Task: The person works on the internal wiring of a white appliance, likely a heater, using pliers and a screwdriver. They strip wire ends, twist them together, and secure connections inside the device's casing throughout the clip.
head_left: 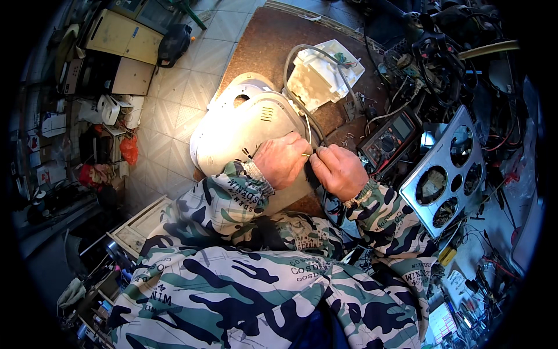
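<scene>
Both hands meet over the near edge of a pale, rounded appliance cover (238,135) with a small slotted vent. My left hand (281,160) is closed in a pinch on a thin yellow-green wire (306,155). Close beside it, my right hand (338,171) has its thumb and fingers pressed together at the grey cable (317,129), where the thin wire comes out. The cable loops up toward a white plastic housing (317,78) with small wires on top. What lies inside the fingers is mostly hidden.
A multimeter (390,138) lies right of my right hand, and a metal panel with round openings (444,174) leans beyond it. Tangled cables and parts fill the right side. A brown wooden bench (261,43) carries the work. Cabinets (125,38) stand at far left.
</scene>
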{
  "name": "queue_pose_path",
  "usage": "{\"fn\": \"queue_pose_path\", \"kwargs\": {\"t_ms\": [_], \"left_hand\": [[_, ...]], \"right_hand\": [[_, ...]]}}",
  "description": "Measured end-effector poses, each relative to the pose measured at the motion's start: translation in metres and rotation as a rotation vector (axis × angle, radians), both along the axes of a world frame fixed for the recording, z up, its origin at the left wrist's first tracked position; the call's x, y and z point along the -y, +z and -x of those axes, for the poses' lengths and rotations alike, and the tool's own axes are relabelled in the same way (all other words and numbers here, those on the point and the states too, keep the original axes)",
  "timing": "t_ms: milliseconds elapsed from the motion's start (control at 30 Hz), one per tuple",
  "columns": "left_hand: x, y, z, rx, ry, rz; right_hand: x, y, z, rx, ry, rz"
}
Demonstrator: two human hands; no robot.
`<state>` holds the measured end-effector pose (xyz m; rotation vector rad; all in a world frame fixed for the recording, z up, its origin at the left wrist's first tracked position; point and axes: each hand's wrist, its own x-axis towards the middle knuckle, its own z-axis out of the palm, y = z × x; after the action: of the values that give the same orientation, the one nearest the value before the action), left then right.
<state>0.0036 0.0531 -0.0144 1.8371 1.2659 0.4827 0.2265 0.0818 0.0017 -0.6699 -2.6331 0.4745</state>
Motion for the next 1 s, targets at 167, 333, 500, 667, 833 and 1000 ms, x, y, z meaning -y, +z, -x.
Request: {"fn": "queue_pose_path", "kwargs": {"t_ms": [167, 333, 500, 667, 833, 1000], "left_hand": [[0.002, 0.003, 0.001, 0.006, 0.005, -0.007], [0.004, 0.005, 0.001, 0.033, 0.019, -0.039], [-0.008, 0.010, 0.003, 0.110, 0.270, -0.040], [-0.038, 0.032, -0.006, -0.136, 0.233, 0.055], [-0.046, 0.033, -0.027, -0.319, 0.203, 0.059], [-0.049, 0.038, -0.033, -0.509, 0.113, 0.056]], "right_hand": [[0.006, -0.004, 0.002, 0.005, -0.073, 0.101], [0.014, 0.001, 0.008, -0.067, -0.284, 0.445], [0.020, -0.005, 0.009, -0.130, -0.415, 0.545], [0.023, -0.007, 0.010, -0.147, -0.412, 0.476], [0.025, -0.010, 0.007, -0.172, -0.400, 0.407], [0.028, -0.011, 0.008, -0.171, -0.414, 0.385]]}}
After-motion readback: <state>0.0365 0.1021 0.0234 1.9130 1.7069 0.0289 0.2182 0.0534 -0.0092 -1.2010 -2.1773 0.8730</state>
